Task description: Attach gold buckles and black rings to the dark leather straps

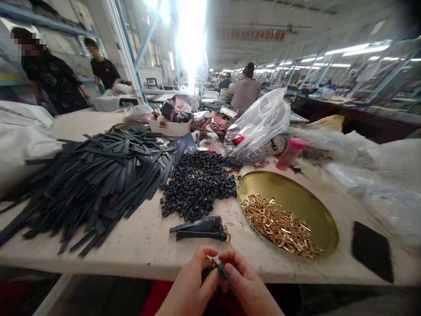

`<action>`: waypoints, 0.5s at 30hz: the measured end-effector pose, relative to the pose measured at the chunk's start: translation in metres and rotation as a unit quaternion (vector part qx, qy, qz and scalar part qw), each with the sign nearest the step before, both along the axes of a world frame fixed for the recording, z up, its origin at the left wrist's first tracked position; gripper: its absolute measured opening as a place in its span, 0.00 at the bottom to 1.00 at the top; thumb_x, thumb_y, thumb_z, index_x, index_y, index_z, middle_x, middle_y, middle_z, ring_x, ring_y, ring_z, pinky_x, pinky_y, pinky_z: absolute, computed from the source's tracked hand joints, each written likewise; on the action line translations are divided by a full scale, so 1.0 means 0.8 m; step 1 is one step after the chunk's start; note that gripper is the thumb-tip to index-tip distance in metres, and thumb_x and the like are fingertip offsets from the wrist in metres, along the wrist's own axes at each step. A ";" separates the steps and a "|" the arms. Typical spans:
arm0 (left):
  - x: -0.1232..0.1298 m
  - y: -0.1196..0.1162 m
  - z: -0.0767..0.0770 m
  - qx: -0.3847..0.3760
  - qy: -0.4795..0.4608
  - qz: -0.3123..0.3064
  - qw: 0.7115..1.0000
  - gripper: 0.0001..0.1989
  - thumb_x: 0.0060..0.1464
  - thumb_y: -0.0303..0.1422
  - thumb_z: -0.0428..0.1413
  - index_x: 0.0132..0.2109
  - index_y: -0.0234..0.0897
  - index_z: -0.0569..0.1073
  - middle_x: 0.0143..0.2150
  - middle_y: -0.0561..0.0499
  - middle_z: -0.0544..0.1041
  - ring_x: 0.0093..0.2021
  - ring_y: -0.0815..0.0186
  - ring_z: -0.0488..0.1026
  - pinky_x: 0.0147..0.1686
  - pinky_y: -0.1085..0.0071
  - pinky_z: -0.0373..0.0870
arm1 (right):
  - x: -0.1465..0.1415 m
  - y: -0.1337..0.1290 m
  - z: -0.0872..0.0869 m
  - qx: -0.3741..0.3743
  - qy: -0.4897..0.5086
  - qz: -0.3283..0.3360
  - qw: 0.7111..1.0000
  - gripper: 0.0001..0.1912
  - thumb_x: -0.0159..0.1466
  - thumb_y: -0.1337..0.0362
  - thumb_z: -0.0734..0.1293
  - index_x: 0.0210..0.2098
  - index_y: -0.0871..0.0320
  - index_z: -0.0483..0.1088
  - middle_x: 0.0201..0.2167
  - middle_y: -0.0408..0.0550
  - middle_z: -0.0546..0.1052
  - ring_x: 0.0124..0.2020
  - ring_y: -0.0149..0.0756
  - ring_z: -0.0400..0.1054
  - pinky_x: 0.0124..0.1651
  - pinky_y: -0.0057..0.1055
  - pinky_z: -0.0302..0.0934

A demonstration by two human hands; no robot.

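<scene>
Close together at the table's front edge, my left hand and my right hand both pinch a small dark strap piece. Fingers cover much of it. Just beyond them lies a short stack of dark straps with gold-coloured metal at the right end. Behind that spreads a heap of small black loops. A large pile of long black strips covers the left of the table. To the right, a gold tray holds many gold metal pieces.
A pink-lidded jar, a clear plastic bag and a white box stand farther back. A black flat pad lies at right. People stand beyond the table at left; another person is at the back.
</scene>
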State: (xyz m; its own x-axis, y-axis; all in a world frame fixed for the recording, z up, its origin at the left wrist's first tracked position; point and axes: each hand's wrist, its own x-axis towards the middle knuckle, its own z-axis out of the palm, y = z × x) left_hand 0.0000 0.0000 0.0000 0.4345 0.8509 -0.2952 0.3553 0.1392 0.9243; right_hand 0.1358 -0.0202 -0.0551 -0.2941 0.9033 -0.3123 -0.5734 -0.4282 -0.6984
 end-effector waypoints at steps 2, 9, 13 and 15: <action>-0.005 0.005 -0.010 0.005 0.061 0.007 0.998 0.13 0.52 0.34 0.47 0.45 0.37 0.60 0.29 0.53 0.73 0.29 0.67 0.68 0.30 0.73 0.60 | 0.001 0.002 -0.005 -0.032 0.008 0.025 0.999 0.18 0.49 0.55 0.72 0.35 0.57 0.67 0.19 0.37 0.69 0.21 0.23 0.60 0.26 0.21 0.52; -0.008 0.019 -0.018 -0.003 0.184 -0.001 0.983 0.14 0.47 0.37 0.52 0.42 0.38 0.63 0.26 0.55 0.72 0.28 0.65 0.68 0.27 0.73 0.57 | 0.002 0.011 -0.001 -0.104 0.078 0.095 0.987 0.23 0.42 0.55 0.75 0.31 0.62 0.67 0.21 0.39 0.69 0.18 0.21 0.60 0.22 0.19 0.52; -0.005 0.023 -0.015 0.003 0.203 -0.010 0.979 0.08 0.47 0.38 0.51 0.32 0.38 0.66 0.27 0.53 0.73 0.30 0.65 0.68 0.27 0.73 0.57 | -0.001 0.012 -0.004 -0.106 0.079 0.122 0.984 0.22 0.43 0.56 0.75 0.30 0.62 0.65 0.23 0.40 0.68 0.20 0.21 0.60 0.23 0.20 0.53; -0.006 0.025 -0.015 -0.002 0.201 -0.014 0.979 0.07 0.47 0.37 0.52 0.30 0.37 0.67 0.27 0.53 0.74 0.30 0.65 0.68 0.28 0.74 0.57 | -0.001 0.012 -0.008 -0.107 0.068 0.120 0.985 0.20 0.43 0.58 0.75 0.29 0.61 0.64 0.23 0.39 0.67 0.21 0.22 0.60 0.23 0.20 0.52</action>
State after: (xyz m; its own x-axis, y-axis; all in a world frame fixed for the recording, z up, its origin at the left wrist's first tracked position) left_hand -0.0047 0.0202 -0.0123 0.3063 0.8388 -0.4500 0.6942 0.1266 0.7086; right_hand 0.1346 -0.0108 -0.0614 -0.5437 0.7204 -0.4305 -0.5199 -0.6918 -0.5011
